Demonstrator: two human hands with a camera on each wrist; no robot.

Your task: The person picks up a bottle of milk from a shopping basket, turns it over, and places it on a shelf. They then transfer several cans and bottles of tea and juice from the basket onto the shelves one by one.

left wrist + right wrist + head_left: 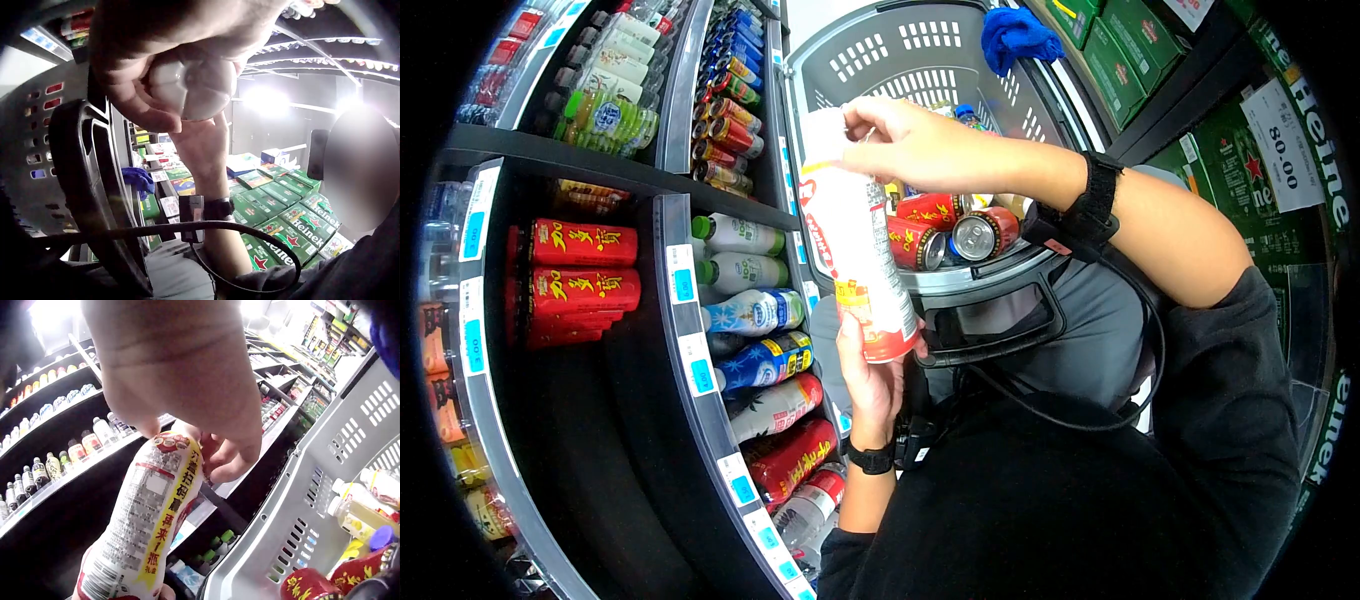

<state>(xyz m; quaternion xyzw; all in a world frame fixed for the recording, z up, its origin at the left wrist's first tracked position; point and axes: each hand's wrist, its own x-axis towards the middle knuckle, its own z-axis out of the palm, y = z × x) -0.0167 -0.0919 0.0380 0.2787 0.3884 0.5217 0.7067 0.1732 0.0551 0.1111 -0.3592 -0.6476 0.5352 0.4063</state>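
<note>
A white bottle with red and yellow print [850, 240] is held up in front of the basket, slanting in the head view. My left hand [872, 385] grips its lower end from below. At the white top, my right hand [920, 145] has its fingers curled round the cap and neck. The left wrist view shows the bottle's pale moulded base [192, 84] within my left hand [169, 31]. In the right wrist view the printed label of the bottle [137, 531] is visible, while my right hand [181, 375] hides the cap.
A grey shopping basket [900, 65] holds red cans [930, 210] and bottles, with a blue cloth [1020, 40] on its rim. Drink shelves [700, 350] run along the left, stocked with cans and bottles. Green beer cartons [1120, 70] stand at the right.
</note>
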